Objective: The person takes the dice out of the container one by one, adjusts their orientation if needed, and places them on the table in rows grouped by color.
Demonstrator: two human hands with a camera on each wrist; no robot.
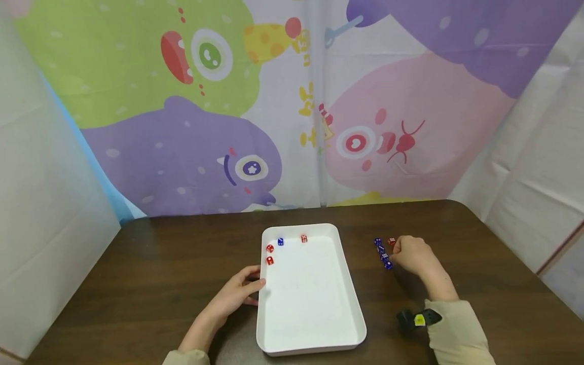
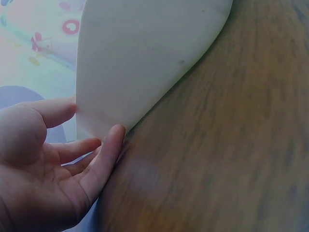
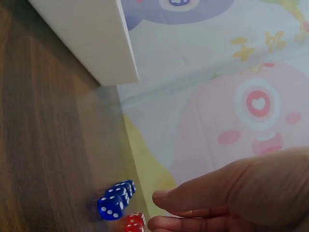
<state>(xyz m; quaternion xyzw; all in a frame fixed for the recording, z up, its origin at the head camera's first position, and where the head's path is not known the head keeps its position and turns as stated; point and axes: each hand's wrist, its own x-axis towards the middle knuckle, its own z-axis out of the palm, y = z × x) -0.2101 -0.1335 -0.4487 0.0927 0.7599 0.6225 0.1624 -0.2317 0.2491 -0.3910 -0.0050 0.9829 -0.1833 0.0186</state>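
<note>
My left hand [image 1: 234,294] holds the left side of a white tray [image 1: 310,350], thumb at the rim and other fingers along the outer wall [image 2: 145,63]. On the table right of the tray, my right hand [image 1: 415,253] reaches down beside a slanting row of several blue dice [image 1: 380,249]. Red dice [image 3: 136,217] lie right at its fingertips in the right wrist view, next to the blue dice [image 3: 111,208]. Its thumb and forefinger are apart, with nothing visible between them. Inside the tray's far end are a blue die [image 1: 280,242] and three red dice [image 1: 270,260].
A black strap with a yellow tag [image 1: 420,319] is near the right sleeve [image 1: 458,329]. The dark wooden table [image 1: 150,274] ends at a cartoon-printed curtain [image 1: 292,101]. White sheets [image 1: 50,167] hang on both sides.
</note>
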